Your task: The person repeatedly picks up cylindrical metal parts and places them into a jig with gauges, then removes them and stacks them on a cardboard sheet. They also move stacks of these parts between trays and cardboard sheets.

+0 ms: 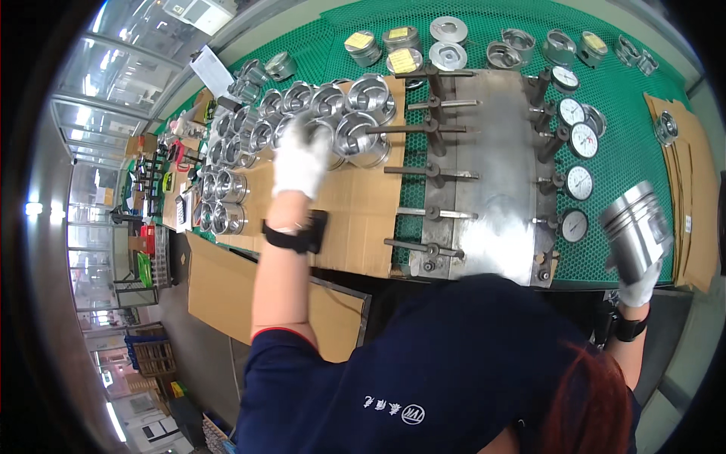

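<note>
My right hand [641,286], in a white glove, grips a shiny metal engine piston [634,227] by its lower end. The piston is tilted, with its ring grooves at the upper end, over the right side of the bench. Reaching over the left side, my white-gloved left hand [301,163] is among a group of similar pistons [361,140] on brown cardboard [352,216]. Motion smears its fingers, so whether they touch or hold a piston cannot be made out.
A metal gauge fixture [499,174] with rods and several round dial gauges [580,183] stands mid-bench. Pistons, some with yellow notes [404,60], line the back of the green mat [476,11]. Folded cardboard [692,197] lies at the far right, a white sheet [212,72] at the back left.
</note>
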Demonstrator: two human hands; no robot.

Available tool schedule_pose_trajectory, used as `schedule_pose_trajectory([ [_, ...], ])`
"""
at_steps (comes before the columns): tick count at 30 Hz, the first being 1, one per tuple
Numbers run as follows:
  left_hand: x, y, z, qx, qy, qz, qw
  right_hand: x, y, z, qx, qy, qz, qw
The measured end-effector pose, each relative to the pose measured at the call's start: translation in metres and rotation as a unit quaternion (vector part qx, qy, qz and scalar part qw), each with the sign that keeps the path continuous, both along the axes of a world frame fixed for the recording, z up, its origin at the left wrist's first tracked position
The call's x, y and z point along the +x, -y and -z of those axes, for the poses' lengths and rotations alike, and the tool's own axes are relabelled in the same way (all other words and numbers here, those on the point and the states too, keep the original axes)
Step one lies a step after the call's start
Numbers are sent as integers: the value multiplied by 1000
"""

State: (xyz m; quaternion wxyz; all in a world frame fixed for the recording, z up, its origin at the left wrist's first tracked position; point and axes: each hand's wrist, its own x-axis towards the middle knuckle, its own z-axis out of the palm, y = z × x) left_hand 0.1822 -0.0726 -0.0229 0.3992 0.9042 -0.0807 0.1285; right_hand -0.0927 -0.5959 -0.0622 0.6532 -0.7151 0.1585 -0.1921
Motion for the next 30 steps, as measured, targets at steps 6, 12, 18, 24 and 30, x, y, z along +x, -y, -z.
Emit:
schedule_pose_trajectory([
  [6, 108, -133, 51, 347, -26, -60, 935, 57, 94, 30, -5, -166, 185, 969],
  [12, 187, -173, 90, 426, -120, 1, 897, 126, 174, 125, 263, -238, 199, 914],
  [18, 179, -168, 76, 367, -195, -23, 909, 205, 151, 128, 272, -281, 252, 885],
  [24, 144, -147, 60, 405, -145, -80, 899, 202, 151, 96, 191, -335, 121, 915],
  [30, 83, -160, 65, 401, -167, -156, 887, 112, 169, 75, 145, -270, 124, 944],
])
